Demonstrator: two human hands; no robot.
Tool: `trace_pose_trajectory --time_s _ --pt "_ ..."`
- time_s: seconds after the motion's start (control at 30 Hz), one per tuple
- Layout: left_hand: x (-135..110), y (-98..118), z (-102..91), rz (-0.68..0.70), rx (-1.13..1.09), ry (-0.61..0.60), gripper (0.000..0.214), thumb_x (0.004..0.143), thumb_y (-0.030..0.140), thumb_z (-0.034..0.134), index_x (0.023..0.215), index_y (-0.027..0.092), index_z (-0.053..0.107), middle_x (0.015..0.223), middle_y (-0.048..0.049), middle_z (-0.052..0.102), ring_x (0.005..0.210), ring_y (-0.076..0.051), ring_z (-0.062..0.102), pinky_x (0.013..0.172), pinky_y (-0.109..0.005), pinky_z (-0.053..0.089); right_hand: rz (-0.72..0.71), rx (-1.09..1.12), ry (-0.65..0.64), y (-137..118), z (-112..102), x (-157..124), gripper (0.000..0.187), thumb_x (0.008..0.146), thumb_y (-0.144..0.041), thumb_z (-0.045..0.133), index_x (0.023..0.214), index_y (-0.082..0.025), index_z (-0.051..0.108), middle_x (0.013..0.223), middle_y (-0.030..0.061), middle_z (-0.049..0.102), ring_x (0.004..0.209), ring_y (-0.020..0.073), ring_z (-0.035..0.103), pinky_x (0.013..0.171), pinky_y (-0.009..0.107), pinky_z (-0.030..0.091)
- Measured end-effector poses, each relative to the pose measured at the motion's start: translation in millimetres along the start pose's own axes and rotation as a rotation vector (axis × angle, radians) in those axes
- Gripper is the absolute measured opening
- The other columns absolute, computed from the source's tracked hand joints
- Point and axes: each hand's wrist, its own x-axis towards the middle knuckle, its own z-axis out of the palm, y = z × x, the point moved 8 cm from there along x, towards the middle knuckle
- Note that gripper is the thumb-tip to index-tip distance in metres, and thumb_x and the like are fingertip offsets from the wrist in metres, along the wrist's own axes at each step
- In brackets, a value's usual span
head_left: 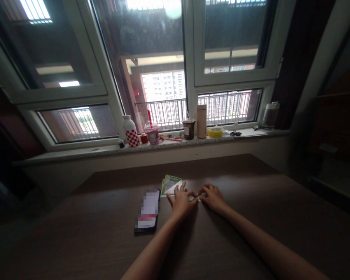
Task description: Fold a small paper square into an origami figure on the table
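Note:
My left hand and my right hand meet over the dark table, fingertips close together. Between them sits a small white piece, thin like paper; its exact kind is too small to make out. The left thumb and index finger pinch its left side, with the other left fingers spread. Right fingers are curled and pressed on its other side. Just behind the left hand lies a green-edged packet with a white triangular piece over it, partly covered by the fingers. A dark-edged phone, screen up and blurred, lies left of that hand.
Beyond the brown table runs a stone window sill. It bears a red-checked white bottle, a pink drink cup, a dark cup, a tan flask, yellow tape and black scissors.

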Motion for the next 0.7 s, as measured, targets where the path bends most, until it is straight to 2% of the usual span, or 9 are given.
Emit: trace_pose_trajectory --time_s 0.17,0.33,0.7 --pt "1.4 -3.0 -3.3 -0.016 -0.008 -0.029 0.019 0.077 0.049 0.064 0.093 0.041 0.073 0.154 0.0056 0.032 0.143 -0.036 0.015 0.104 -0.074 -0.001 0.032 0.046 0.056 6.4 -1.7 0.8 0.018 0.074 -0.031 0.069 0.09 -0.023 0.071 0.12 0.0075 0.056 0.119 0.0259 0.045 0.101 0.034 0.034" --pt "2.7 -7.2 -6.5 -0.013 -0.007 -0.069 0.018 0.076 0.047 0.064 0.091 0.042 0.073 0.153 0.0068 0.034 0.143 -0.038 0.015 0.103 -0.075 -0.001 0.006 0.119 0.05 5.3 -2.6 -2.2 0.011 0.072 -0.031 0.071 0.08 -0.024 0.073 0.118 0.0065 0.058 0.117 0.0258 0.046 0.101 0.034 0.036" --pt "1.5 -4.5 -7.7 -0.013 -0.018 -0.044 0.02 0.077 0.052 0.064 0.09 0.04 0.074 0.151 0.0049 0.037 0.143 -0.038 0.015 0.103 -0.076 -0.002 -0.002 0.062 0.035 0.7 -3.6 -3.5 0.02 0.075 -0.033 0.068 0.093 -0.024 0.07 0.118 0.0072 0.054 0.118 0.0264 0.043 0.101 0.034 0.034"
